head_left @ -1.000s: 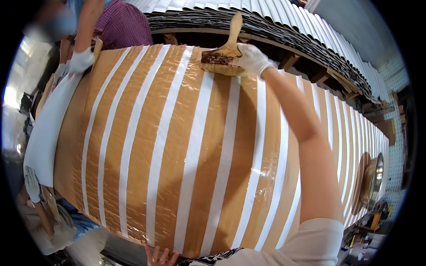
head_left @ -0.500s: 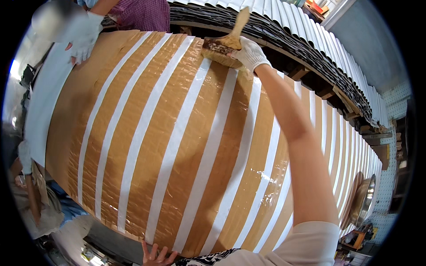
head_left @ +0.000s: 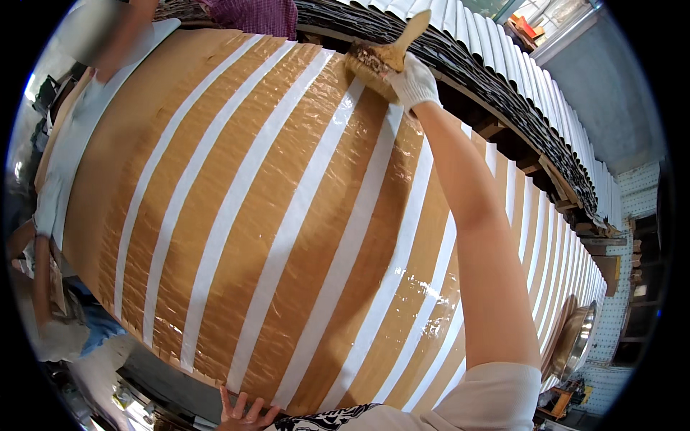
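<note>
My right hand [head_left: 415, 80], in a white knit glove, grips a wide wooden-handled brush [head_left: 368, 65] with dark, wet-looking stains above its bristles. The bristles rest at the far edge of a long array of overlapping brown paper sheets [head_left: 284, 237], divided by white strips [head_left: 298, 205]. Wet gloss and ripples cover much of the brown surface. Bare and with fingers spread, my left hand [head_left: 246, 411] lies on the near edge of the sheets. My right forearm crosses above the strips and hides part of them.
At the left end, co-workers' hands are at both ends of a pale sheet [head_left: 79, 154]. Behind the far edge stands a stack of dark layered sheets [head_left: 345, 25] with white rolled edges [head_left: 496, 54]. A round metal basin [head_left: 575, 341] sits at the right end.
The whole view has shifted slightly. At the far left, a co-worker's gloved hand has left the brown paper's edge, and the pale sheet now bends upward. My brush has barely moved along the far edge.
</note>
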`<state>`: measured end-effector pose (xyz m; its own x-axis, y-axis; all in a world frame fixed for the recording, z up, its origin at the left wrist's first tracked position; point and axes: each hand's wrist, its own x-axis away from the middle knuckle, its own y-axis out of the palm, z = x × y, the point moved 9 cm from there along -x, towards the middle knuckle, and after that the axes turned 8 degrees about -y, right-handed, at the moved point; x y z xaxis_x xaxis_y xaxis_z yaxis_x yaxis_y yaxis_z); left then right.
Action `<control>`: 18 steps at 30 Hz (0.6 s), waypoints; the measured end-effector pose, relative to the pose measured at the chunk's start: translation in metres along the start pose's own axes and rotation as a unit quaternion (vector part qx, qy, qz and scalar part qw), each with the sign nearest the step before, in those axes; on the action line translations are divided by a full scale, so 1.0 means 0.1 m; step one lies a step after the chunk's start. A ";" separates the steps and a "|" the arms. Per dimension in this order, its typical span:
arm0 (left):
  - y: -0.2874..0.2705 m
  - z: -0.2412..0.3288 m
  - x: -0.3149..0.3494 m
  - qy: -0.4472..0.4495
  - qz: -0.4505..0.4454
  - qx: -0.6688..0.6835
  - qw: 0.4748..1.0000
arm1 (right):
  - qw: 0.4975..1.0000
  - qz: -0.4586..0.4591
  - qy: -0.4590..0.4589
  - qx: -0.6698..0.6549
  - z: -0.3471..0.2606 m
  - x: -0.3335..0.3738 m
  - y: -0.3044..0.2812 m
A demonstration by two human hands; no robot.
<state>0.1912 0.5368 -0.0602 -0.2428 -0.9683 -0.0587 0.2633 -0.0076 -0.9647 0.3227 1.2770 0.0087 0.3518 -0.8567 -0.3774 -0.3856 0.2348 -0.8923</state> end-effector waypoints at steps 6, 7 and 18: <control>-0.03 -0.03 0.03 -0.022 -0.024 0.021 0.999 | 0.996 0.010 0.043 -0.082 -0.46 -0.11 -0.29; -0.03 -0.01 0.01 -0.028 -0.028 0.034 0.999 | 0.990 -0.015 0.049 -0.129 -0.54 -0.08 -0.16; 0.19 -0.12 0.27 0.036 -0.015 -0.045 0.998 | 0.977 -0.087 0.101 -0.168 -0.32 0.69 -0.33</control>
<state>0.1789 0.5135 -0.0831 -0.3176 -0.9472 -0.0443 0.1697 -0.0108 -0.9854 0.3324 1.1949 0.0200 0.2750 -0.9512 -0.1400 -0.6049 -0.0580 -0.7942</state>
